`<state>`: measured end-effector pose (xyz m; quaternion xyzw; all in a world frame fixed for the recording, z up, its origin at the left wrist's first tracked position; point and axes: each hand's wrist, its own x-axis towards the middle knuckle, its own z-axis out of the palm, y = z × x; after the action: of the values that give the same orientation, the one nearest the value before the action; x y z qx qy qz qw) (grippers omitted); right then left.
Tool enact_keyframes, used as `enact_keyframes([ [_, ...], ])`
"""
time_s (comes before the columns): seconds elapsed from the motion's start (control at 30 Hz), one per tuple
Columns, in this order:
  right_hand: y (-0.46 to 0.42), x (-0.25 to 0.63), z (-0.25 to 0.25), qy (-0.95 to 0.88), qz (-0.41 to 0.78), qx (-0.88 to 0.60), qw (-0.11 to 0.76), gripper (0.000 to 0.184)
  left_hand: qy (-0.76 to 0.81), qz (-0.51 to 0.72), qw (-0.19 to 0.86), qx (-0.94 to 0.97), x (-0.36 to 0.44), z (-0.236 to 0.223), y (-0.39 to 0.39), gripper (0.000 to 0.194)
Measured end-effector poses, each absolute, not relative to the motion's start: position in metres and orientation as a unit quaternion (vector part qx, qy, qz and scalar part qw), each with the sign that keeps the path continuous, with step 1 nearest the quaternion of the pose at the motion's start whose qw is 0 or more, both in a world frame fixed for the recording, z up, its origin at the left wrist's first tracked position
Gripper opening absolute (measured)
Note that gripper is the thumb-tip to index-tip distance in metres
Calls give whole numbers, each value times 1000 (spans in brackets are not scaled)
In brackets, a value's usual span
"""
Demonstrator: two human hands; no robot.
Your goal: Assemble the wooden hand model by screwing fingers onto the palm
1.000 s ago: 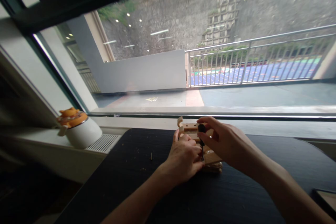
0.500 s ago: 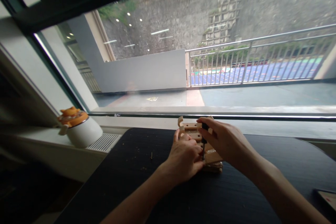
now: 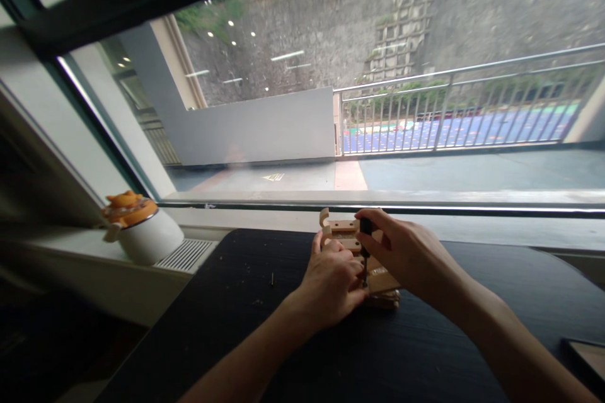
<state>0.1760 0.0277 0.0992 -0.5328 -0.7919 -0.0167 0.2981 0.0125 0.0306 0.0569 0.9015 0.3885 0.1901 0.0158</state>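
Near the back edge of the dark table sits a small wooden assembly (image 3: 385, 281) of light slats with holes and a curved hook-shaped piece (image 3: 324, 217) at its upper left. My left hand (image 3: 333, 277) is closed over its left side, pressing it with fingers and thumb. In my right hand (image 3: 394, 242) is a black-handled screwdriver (image 3: 365, 240), gripped between thumb and fingers. The shaft points down, its tip at the wood beside my left fingertips. Whether a screw sits under the tip, I cannot make out. My hands cover much of the assembly.
A loose screw (image 3: 272, 279) stands on the black table (image 3: 227, 321) to the left, among small crumbs. On the sill is a white pot with an orange lid (image 3: 149, 236), beside a vent grille (image 3: 186, 255). A dark-framed flat object (image 3: 586, 356) lies at the right edge.
The screwdriver handle has turned slightly and stands a little more upright in my right hand. My left hand and the wooden assembly stay almost where they were.
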Motion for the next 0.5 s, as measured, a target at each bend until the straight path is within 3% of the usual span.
enact_keyframes([
  [0.33,20,169,101,-813,-10,-498,301,34,391,188,15,901,14,55,31,14],
  [0.5,24,172,100,-811,-7,-502,301,28,388,204,6,899,13,54,31,13],
])
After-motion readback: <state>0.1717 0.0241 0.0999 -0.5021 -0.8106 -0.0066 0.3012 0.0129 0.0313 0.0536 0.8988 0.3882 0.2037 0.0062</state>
